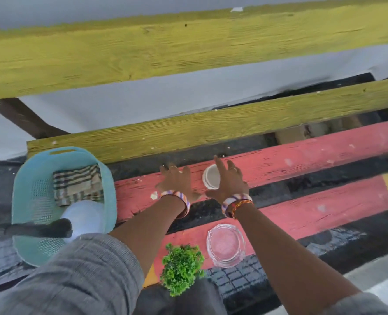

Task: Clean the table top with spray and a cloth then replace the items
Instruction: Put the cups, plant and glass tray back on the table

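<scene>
The table top is made of painted planks, red [302, 155], black and yellow-green. A small white round container [211, 177] stands on the far red plank. My right hand [228, 180] reaches over it with fingers spread, touching or just above its right side. My left hand [178, 181] rests open on the same plank, just left of the container. A clear glass ashtray [226, 245] and a small green plant [181, 268] sit on the near red plank. A striped cloth [77, 184] and a white spray bottle [83, 215] with a black trigger lie in a light blue basket [24, 201].
The basket stands at the left end of the table, beside my left forearm. Gaps between planks show dark space and a cardboard box [290, 134] underneath. A wide yellow-green plank [165, 48] runs across the far side, with grey floor beyond.
</scene>
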`<act>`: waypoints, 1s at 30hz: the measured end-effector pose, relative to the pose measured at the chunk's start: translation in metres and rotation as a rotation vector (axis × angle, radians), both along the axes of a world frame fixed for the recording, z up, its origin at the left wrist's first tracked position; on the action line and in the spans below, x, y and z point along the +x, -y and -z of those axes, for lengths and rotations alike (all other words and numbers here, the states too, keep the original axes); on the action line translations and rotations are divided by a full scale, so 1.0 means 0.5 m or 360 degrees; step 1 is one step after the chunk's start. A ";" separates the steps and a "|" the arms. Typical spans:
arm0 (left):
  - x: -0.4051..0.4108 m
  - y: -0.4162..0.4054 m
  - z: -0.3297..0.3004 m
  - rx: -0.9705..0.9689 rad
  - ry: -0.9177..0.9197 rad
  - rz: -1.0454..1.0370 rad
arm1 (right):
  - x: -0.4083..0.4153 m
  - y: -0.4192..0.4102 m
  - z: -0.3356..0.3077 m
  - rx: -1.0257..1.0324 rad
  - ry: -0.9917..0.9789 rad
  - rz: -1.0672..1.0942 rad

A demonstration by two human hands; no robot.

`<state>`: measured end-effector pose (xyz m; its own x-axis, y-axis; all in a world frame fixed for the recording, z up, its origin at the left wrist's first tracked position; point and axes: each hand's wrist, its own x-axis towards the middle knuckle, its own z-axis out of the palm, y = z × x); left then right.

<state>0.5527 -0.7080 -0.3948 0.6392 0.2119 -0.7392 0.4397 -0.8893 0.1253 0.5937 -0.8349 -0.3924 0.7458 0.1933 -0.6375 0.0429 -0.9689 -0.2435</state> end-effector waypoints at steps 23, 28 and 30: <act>-0.353 -0.355 -0.455 -0.0196 0.1149 -0.0151 | -0.253 -0.323 -0.397 0.0544 0.0871 -0.0127; -0.607 -0.582 -0.562 0.0010 0.1283 -0.0301 | -0.430 -0.551 -0.497 0.0718 0.0920 -0.0321; -0.698 -0.671 -0.585 0.0121 0.1289 -0.0395 | -0.495 -0.640 -0.524 0.0776 0.0953 -0.0421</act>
